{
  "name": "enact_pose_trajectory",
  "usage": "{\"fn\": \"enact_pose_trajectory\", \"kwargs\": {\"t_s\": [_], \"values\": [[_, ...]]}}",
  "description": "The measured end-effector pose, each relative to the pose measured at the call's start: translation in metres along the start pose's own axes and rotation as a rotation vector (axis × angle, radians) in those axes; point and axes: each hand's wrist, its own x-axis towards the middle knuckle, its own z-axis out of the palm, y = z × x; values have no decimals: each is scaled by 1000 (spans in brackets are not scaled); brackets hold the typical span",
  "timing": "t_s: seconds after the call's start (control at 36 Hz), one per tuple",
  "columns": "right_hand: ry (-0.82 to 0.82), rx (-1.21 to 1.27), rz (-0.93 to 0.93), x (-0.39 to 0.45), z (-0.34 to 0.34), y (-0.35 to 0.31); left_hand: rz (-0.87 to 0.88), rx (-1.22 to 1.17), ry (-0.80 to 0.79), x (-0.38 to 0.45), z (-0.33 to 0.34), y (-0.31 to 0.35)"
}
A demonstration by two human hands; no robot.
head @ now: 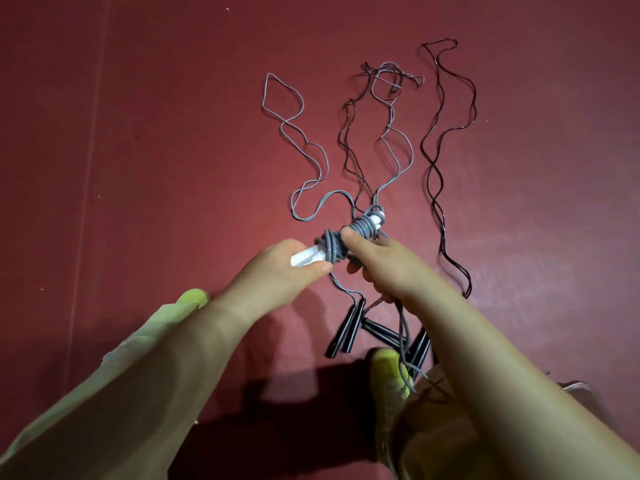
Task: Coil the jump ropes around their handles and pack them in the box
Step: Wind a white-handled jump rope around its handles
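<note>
— Rope first: where is the one you're working on?

— Up off the floor, between my hands; grey rope (pixel 360 227) is wound in tight turns round a pair of white handles (pixel 306 258), which lie together pointing up and to the right; my left hand (pixel 287 268) is clenched round their bare lower end, thumb across the front; my right hand (pixel 381 263) grasps the wrapped part, thumb lying on the coils.

— And the others?

— Spread on the red floor (pixel 156 150) beyond my hands; a loose grey rope (pixel 298 133) snakes away on the left, a grey and dark tangle (pixel 381 98) lies in the middle, a dark rope (pixel 446 133) runs in long waves on the right; black handles (pixel 344 332) lie in a cluster just below my right wrist (how many, I cannot tell); a grey strand (pixel 403 344) hangs down under my right hand, across my yellow-green shoe (pixel 388 372).

— Other foot?

— Toe (pixel 192 297) just showing by my left wrist.
</note>
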Motion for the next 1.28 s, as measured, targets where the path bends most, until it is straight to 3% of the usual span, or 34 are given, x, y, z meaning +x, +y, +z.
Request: {"fn": "enact_pose_trajectory", "kwargs": {"t_s": [0.22,0.36,0.42,0.5,0.58,0.67,0.86,1.0,1.28], "values": [[59,-7,-89,-3,1,-3,-20,43,90,-5,0,8],[42,74,-129,-3,2,-3,5,47,50,-9,-2,12],[52,133,-150,-1,3,-4,18,-95,-69,-10,-4,18],[97,198,-178,-2,4,-7,-110,-576,-430,-17,-7,23],[94,295,-187,-3,1,-8,-159,-895,-752,-19,-8,17],[52,374,-231,-5,-2,-9,-220,-1114,-854,-20,-6,22],[-44,374,-206,-6,-1,-9,-371,-1183,-798,-13,-6,27],[-103,231,-126,-4,0,-3,-384,-855,-601,-12,-3,24],[-37,86,-35,1,4,0,-290,-421,-242,-7,5,17]]}}
